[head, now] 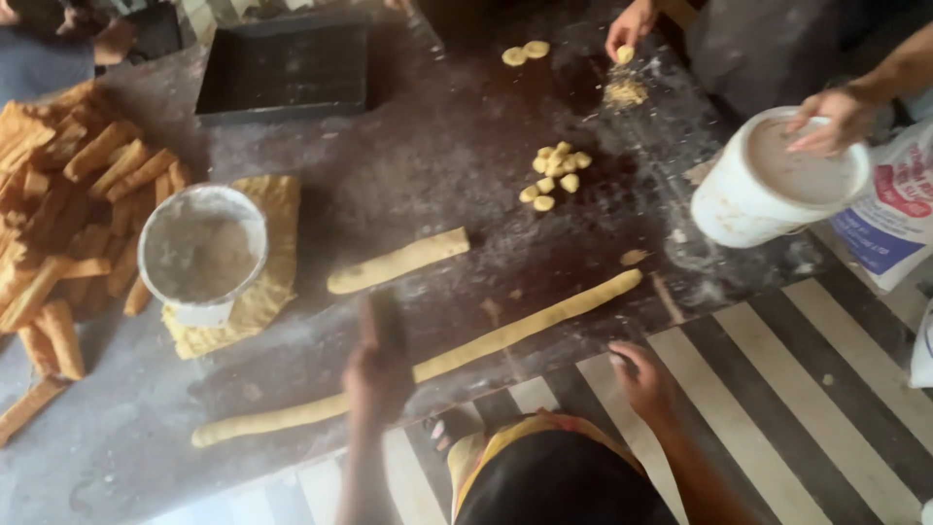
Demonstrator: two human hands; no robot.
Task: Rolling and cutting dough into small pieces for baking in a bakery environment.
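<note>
My left hand [377, 374] is closed around a dark flat tool, held over the middle of a long yellow dough rope [505, 335] that runs diagonally across the floured dark table [437, 146]. My right hand [646, 379] rests at the table's near edge, fingers bent, holding nothing that I can see. A shorter dough log [398, 261] lies just beyond the rope. A small heap of cut dough pieces [556, 173] sits farther back.
A white bowl of flour [202, 255] stands on a flat dough sheet [274, 209]. Fried sticks [68, 214] are piled at left, a dark tray [284, 70] at the back. Another person's hand [831, 117] grips a white bucket [768, 190]; a second hand [630, 27] holds a dough piece.
</note>
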